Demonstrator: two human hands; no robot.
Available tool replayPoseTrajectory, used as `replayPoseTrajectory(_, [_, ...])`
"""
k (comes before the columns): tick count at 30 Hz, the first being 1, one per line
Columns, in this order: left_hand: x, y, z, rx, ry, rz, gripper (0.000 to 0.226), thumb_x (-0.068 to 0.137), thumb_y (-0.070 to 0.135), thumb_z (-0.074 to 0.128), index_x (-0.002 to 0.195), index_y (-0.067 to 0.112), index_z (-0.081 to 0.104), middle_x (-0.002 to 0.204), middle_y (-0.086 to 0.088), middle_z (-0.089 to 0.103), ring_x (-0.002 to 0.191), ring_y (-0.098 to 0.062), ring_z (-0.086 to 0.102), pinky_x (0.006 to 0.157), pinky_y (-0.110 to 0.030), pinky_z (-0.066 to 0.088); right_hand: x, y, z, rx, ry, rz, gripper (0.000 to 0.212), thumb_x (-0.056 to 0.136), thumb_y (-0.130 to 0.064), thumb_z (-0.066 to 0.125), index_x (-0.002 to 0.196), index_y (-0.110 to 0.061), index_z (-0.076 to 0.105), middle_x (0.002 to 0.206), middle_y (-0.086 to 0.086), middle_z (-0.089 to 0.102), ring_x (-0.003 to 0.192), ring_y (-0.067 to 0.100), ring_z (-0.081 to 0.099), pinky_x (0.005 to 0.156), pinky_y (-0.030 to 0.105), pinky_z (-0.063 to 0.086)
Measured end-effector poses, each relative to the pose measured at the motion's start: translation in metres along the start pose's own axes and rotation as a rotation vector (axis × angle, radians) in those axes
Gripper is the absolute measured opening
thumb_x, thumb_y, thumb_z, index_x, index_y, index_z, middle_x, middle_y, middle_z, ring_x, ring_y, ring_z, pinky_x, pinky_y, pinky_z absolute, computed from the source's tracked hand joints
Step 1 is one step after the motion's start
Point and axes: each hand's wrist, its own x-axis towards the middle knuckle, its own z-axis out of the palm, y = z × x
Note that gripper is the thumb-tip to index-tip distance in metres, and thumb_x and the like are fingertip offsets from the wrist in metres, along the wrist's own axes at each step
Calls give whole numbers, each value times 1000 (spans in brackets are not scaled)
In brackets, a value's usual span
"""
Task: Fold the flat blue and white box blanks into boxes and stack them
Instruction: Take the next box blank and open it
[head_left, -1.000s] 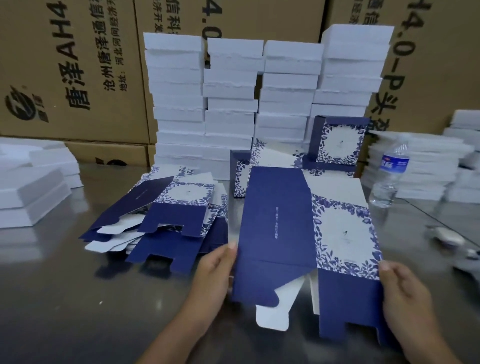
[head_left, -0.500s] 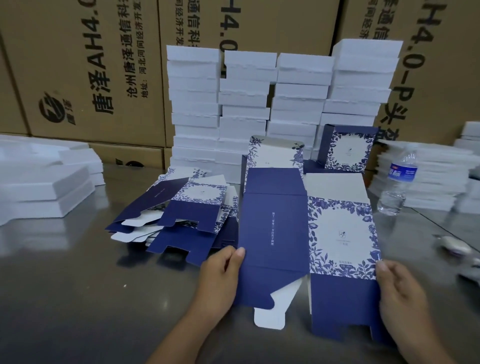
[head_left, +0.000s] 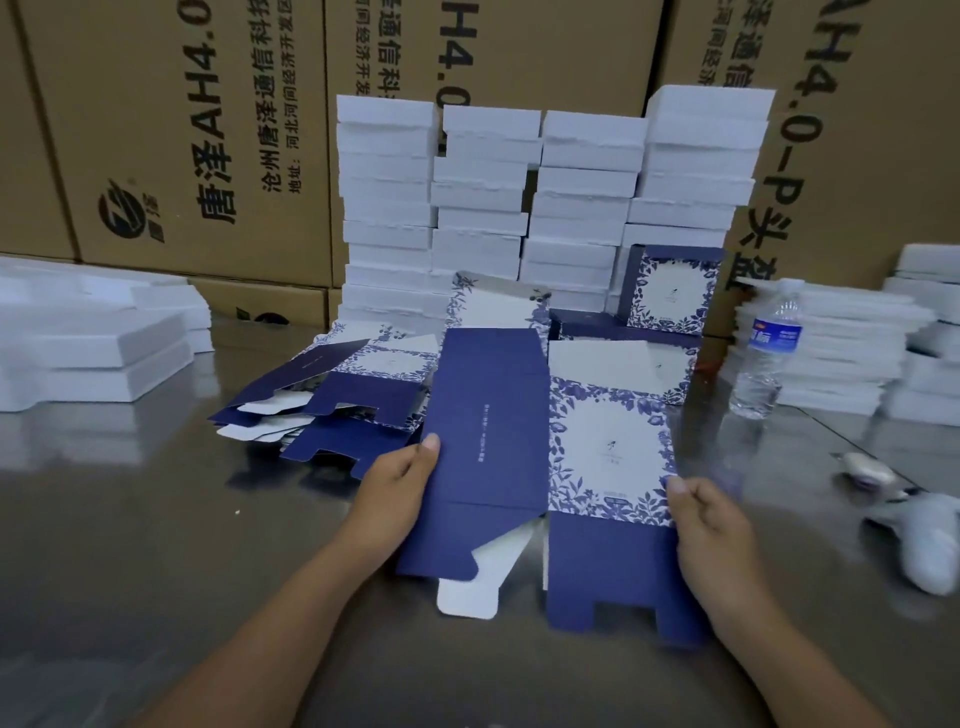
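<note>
Head view only.

The blank (head_left: 491, 431) we're working on is at 6 o'clock on the steel table (head_left: 130, 545), close to us. It seems partly opened, with the navy panel angled against the floral panel (head_left: 613, 452). The bottom flaps hang toward us and one white inner flap shows underneath.

The left hand (head_left: 395, 499) pinches the navy panel's left edge, thumb on top; its fingers are hidden under the card. The right hand (head_left: 711, 535) pinches the floral panel's right edge, thumb on the print and fingers curled behind. Both hands hold the same blank.

The pile of flat blanks (head_left: 337, 410) is at 10 o'clock from the held one, loosely fanned. One folded box (head_left: 670, 288) stands at 1 o'clock, and we can't tell what sits under it.

Handling, as we judge it:
- The card is thin, light and stiff across the panels, and it hinges only at the scores.
- We should grip the panel edges near mid-height, as now, and push the edges toward each other to square the tube.
- We should stay off the flaps, since they look likely to crease or tear at the slots.
- The printed face looks smooth, so a thumb could slip on it.

Behind the work, stacks of white boxes (head_left: 545, 208) stand at 12 o'clock against brown cartons (head_left: 182, 130). A water bottle (head_left: 763, 358) is at 2 o'clock and white trays (head_left: 88, 358) are at 9 o'clock.
</note>
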Motion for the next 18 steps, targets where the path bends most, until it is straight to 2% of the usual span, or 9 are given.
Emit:
replayPoseTrajectory(5, [0, -3, -4, -29, 25, -56, 43, 99, 42, 40, 82, 18, 71, 80, 7, 75, 73, -11, 70, 67, -29, 50, -1, -2, 2, 53, -31, 44, 35, 98, -12, 44, 64, -12, 53, 51, -11, 60, 46, -11, 50, 46, 5, 36])
replayPoseTrajectory(7, [-1, -3, -3, -10, 8, -64, 42, 99, 41, 41, 80, 19, 71, 79, 9, 75, 71, -9, 70, 65, -27, 49, 0, 1, 1, 18, -31, 48, 35, 98, -9, 43, 64, -12, 48, 52, -8, 57, 54, 1, 52, 44, 7, 34])
replayPoseTrajectory(9, [-3, -2, -2, 8, 4, -68, 42, 98, 41, 42, 82, 16, 71, 78, 7, 75, 75, -14, 71, 68, -29, 52, 1, 5, 0, -23, -39, 59, 33, 98, -8, 42, 65, -11, 45, 62, 3, 54, 63, 15, 47, 48, 13, 33])
replayPoseTrajectory(10, [-4, -1, -2, -2, 10, -76, 42, 98, 40, 43, 84, 13, 72, 79, 4, 75, 77, -17, 71, 71, -31, 53, 2, 7, -1, -34, -43, 70, 33, 99, -8, 42, 66, -11, 45, 65, 6, 55, 64, 17, 46, 50, 15, 34])
replayPoseTrajectory(12, [-4, 0, -2, -75, 28, -111, 42, 97, 40, 47, 88, 7, 72, 85, -3, 75, 80, -23, 71, 77, -36, 53, 2, 7, -2, -63, -51, 79, 32, 99, -10, 42, 67, -12, 47, 67, 6, 56, 64, 17, 47, 55, 20, 37])
replayPoseTrajectory(15, [-5, 3, -2, -153, 72, -136, 44, 97, 43, 45, 86, 11, 73, 85, -2, 75, 78, -20, 71, 71, -31, 53, -1, 5, -3, -81, -71, 63, 29, 98, -11, 43, 70, -9, 48, 66, 4, 56, 62, 13, 48, 51, 12, 35])
replayPoseTrajectory(18, [-5, 1, -4, -84, 86, -109, 49, 100, 38, 41, 93, -4, 65, 90, -14, 73, 75, -24, 65, 71, -32, 48, -3, 3, -2, -44, -110, 89, 27, 98, -16, 46, 73, -8, 50, 72, 9, 56, 67, 17, 48, 58, 19, 37])
